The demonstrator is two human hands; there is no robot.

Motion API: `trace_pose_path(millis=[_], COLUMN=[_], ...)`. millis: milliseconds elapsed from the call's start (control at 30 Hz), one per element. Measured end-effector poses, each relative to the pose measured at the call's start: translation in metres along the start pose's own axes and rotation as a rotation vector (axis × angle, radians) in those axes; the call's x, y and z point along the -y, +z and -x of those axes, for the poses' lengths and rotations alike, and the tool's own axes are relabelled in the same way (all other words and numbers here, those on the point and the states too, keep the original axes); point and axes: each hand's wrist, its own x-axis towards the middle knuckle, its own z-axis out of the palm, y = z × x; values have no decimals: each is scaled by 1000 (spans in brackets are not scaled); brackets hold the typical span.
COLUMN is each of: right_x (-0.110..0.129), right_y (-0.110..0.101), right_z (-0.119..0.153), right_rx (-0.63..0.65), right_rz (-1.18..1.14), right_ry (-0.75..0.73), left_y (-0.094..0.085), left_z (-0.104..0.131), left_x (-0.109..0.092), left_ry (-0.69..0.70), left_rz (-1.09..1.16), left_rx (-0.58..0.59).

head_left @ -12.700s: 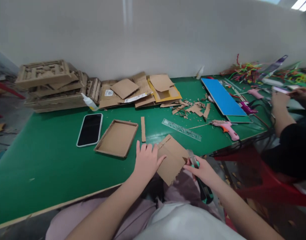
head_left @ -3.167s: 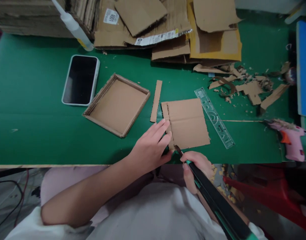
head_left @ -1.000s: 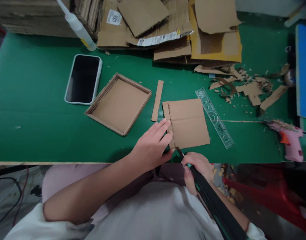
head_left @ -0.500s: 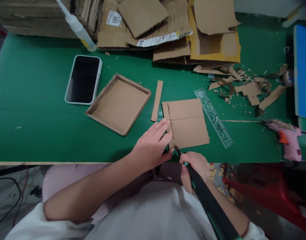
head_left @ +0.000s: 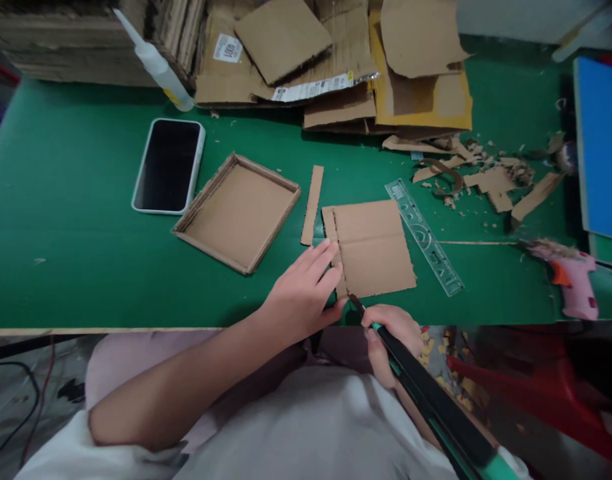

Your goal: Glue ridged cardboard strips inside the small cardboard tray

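Observation:
A narrow cardboard strip (head_left: 330,225) lies along the left edge of a squarish cardboard piece (head_left: 376,247). My left hand (head_left: 303,287) rests on the strip, its fingers laid over it and the thumb at its lower end. My right hand (head_left: 391,333) is closed round a black and green cutter (head_left: 416,380), whose tip meets the near end of the strip. Another loose strip (head_left: 313,205) lies to the left of the square. Further left sits a shallow cardboard tray (head_left: 241,213) with low walls. A clear ruler (head_left: 426,238) lies to the right of the square.
A phone (head_left: 169,165) and a glue bottle (head_left: 159,67) are at the left. Stacked cardboard (head_left: 286,40) lines the back. Scraps (head_left: 491,180), a pink glue gun (head_left: 576,280) and a blue board (head_left: 603,147) are at the right. The table's front edge (head_left: 111,329) is near my forearms.
The view has shifted slightly. The handle end of the cutter has swung a little to the right, while its tip stays at the near end of the strip. My left hand keeps its place.

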Motion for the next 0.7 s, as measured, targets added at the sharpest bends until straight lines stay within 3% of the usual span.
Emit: trace_pose_path(millis=[200,433,700], right_x=[1,1,-6], right_y=[1,6,0], right_z=[-1,-4,8], right_rx=[-3,20,-36], right_rz=[27,9,-85], right_ry=[-12,-161,94], left_y=[0,1,1], left_z=[0,0,0], left_x=[0,-1,-1], left_ry=[-9,2,4], left_rz=[12,-3,-15], left_rx=[-8,-7,-28])
